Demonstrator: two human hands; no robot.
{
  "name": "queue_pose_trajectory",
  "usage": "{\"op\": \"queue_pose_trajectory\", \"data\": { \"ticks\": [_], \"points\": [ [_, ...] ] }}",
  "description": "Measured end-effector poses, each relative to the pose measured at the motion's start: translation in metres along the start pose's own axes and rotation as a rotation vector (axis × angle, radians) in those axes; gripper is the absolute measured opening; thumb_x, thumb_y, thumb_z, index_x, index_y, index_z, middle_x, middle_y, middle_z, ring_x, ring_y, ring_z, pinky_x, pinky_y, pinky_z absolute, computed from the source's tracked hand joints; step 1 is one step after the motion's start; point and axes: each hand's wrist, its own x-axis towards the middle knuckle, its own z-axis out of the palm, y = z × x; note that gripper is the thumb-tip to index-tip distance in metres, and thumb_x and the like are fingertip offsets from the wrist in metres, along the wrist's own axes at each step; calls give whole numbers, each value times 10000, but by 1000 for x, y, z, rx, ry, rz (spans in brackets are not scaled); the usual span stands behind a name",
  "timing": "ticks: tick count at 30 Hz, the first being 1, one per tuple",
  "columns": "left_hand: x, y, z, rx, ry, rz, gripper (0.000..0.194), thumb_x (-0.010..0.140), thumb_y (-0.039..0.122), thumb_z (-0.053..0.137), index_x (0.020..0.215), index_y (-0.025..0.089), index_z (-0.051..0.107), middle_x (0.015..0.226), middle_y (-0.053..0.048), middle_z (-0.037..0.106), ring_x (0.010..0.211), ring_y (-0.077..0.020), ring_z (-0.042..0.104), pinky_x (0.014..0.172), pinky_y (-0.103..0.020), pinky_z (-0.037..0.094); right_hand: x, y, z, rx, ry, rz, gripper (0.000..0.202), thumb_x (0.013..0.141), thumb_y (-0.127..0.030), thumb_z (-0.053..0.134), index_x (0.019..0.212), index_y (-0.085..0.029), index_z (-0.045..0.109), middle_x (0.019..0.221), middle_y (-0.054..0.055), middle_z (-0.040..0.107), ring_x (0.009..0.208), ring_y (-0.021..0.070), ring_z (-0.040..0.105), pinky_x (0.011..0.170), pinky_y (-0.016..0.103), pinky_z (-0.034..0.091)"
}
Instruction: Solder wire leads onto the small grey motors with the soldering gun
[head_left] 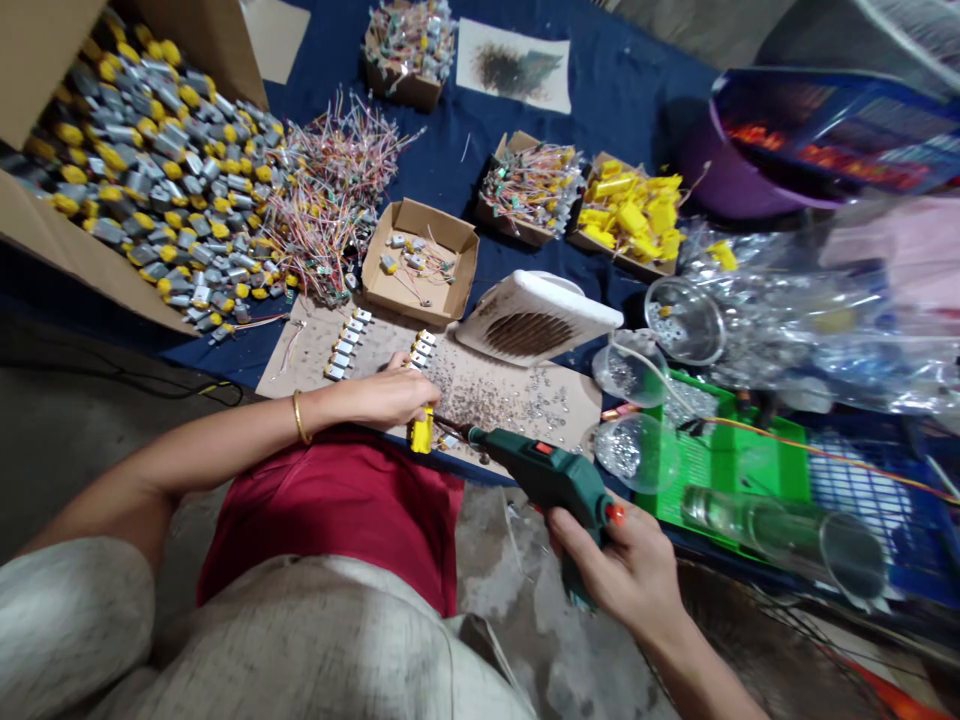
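Observation:
My left hand (397, 393) is closed on a small yellow plastic housing (421, 432) at the cardboard's near edge. In my right hand (626, 560) is a dark green electric screwdriver (544, 468) with red buttons. Its thin bit points left, close to the yellow housing; whether the two touch is unclear. Just beyond my left fingers stands a short row of small metal motors (421, 350), and a second motor row (347, 345) lies farther left. Loose small screws (480, 395) are scattered over the cardboard sheet (581, 390).
At left, a large carton (217, 45) spills grey-and-yellow motors beside a wire pile (334, 190). A shallow box (382, 285) holds wired motors. A dirty white vented case (540, 315) stands mid-table. Yellow housings (630, 210), screw tubs (628, 447) and a green basket (787, 455) are rightward.

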Motion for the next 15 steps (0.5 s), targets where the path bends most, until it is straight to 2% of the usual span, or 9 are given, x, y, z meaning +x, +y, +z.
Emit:
{"op": "queue_pose_trajectory", "data": {
  "ticks": [4,9,15],
  "points": [
    [0,0,0,-10,2,5,173,900,224,489,811,178,630,785,-47,650,848,-198,583,1000,-382,276,3,-2,-1,-30,-7,-37,471,895,-448,571,489,-216,522,416,-4,474,407,124,450,427,256,353],
    [0,2,-1,-20,5,9,180,907,230,494,801,179,631,756,-37,642,811,-191,584,1004,-403,261,8,-5,-3,-20,-22,-123,405,901,-351,579,526,-214,508,464,-14,486,428,112,447,443,250,346],
    [-1,5,-5,-10,-17,-7,160,913,208,493,856,177,639,760,-34,638,835,-198,587,1025,-429,239,12,-9,-4,-40,-13,-188,390,886,-271,604,562,-217,395,500,-47,415,415,82,333,442,251,302]
  ]
}}
